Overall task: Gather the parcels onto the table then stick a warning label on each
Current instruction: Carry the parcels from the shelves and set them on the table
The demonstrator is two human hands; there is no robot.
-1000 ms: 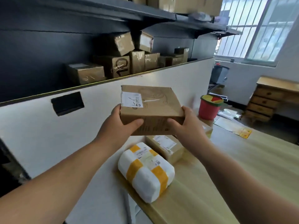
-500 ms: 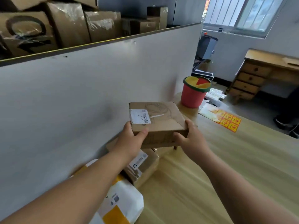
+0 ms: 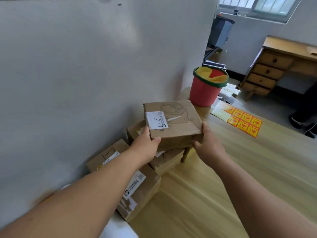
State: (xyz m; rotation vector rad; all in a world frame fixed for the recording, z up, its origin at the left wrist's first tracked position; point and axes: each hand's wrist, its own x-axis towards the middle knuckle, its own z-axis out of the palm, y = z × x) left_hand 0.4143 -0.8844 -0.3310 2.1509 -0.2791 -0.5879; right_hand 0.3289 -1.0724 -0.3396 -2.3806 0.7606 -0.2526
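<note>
Pale wooden table stretching from near to far, backed on the left by a grey partition. Held low over the heap of brown parcels lying against that partition: a flat cardboard box, broad face up, tipped slightly toward the near side, far-right corner aimed at a red bucket. Nearly square from above, so long axis hard to call; white label at its near-left corner, long side running left to right. Gripped at opposite ends: left hand curled round the near-left corner with thumb on the near side wall, right hand clasping the near-right corner, box between and just beyond both. Resting on the parcel beneath or just clear of it: cannot tell. Farther right on the table, a sheet of red-and-yellow warning labels, well apart from the box.
</note>
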